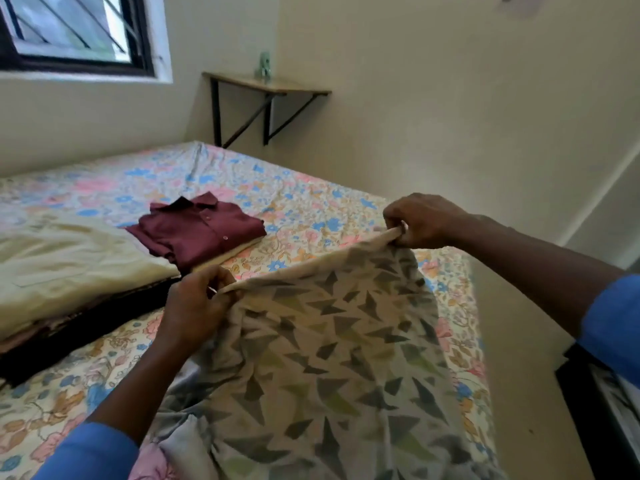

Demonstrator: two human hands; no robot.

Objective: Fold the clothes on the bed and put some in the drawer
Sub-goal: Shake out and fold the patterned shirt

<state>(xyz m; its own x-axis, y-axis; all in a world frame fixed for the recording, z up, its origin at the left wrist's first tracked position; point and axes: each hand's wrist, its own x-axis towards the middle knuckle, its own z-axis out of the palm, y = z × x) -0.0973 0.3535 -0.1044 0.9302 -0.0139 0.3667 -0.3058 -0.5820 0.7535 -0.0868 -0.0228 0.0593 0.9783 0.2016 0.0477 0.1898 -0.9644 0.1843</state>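
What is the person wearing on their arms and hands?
Both arms have blue sleeves: the left sleeve and the right sleeve stop well short of the wrists. The left hand and right hand are bare, with no gloves, and no watch or ring shows.

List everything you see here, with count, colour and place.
Patterned cloth: one, cream with grey-green triangles, held over the near bed.
Folded shirt: one, maroon, mid-bed.
Cream cloth: one, cream, left pile top.
Dark cloth: count unclear, blackish, under it.
Bed sheet: one, floral, on bed.
Shelf: one, wooden, far wall.
Small object: one, green, on shelf.
Window: one, dark-framed, upper left.
Left hand: one, grips cloth's top edge.
Right hand: one, grips same edge.
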